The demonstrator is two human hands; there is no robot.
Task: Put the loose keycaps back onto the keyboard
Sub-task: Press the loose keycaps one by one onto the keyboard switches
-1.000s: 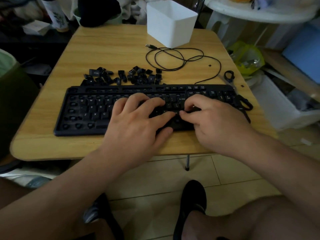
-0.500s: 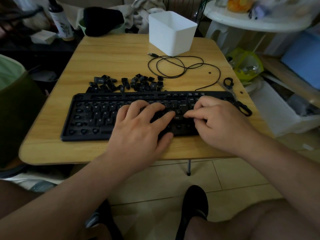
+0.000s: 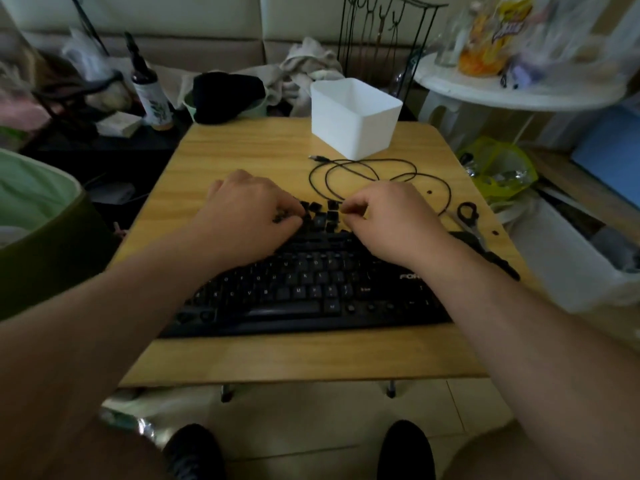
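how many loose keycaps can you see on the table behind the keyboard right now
About 6 loose keycaps show clearly, clustered on the table just behind the keyboard, between the left hand and right hand. Both hands cover the pile, so more are probably hidden.

A lived-in room of a home is shown, not a workplace. A padded sofa back (image 3: 194, 53) is seen along the far wall, with crumpled cloth (image 3: 308, 64) heaped against it. A small wood-grain counter (image 3: 242, 147) on thin metal legs is set over a tiled floor (image 3: 311, 420). To the right, a round white plastic side table (image 3: 512, 95) is loaded with snack bags (image 3: 491, 32) and bottles, and a yellow-green plastic bag (image 3: 498, 168) is left below it. A spray bottle (image 3: 152, 95) and a green bowl (image 3: 188, 103) are crowded in at the left.
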